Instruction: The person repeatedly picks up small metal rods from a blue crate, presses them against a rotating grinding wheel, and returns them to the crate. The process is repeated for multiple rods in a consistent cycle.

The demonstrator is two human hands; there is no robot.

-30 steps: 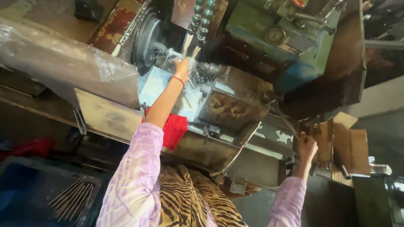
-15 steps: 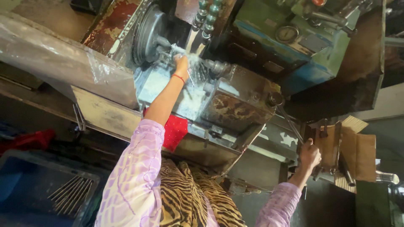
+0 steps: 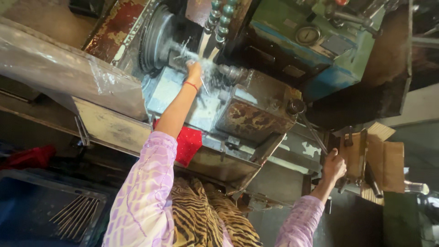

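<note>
At your far right, just beside your right hand (image 3: 334, 167), a brown cardboard box (image 3: 382, 160) stands with its flaps open. Up on the green machine housing sits a small round gauge (image 3: 307, 34) with a pale face, and beside it a grey rectangular plate (image 3: 336, 44).

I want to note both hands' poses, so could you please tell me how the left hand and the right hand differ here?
The left hand reaches far up into the coolant spray by the round chuck; the right hand stays low at the machine's side. The left hand is wet in the splash, its grip unclear; the right hand is closed around a thin metal lever. Both arms wear lilac patterned sleeves.
</note>
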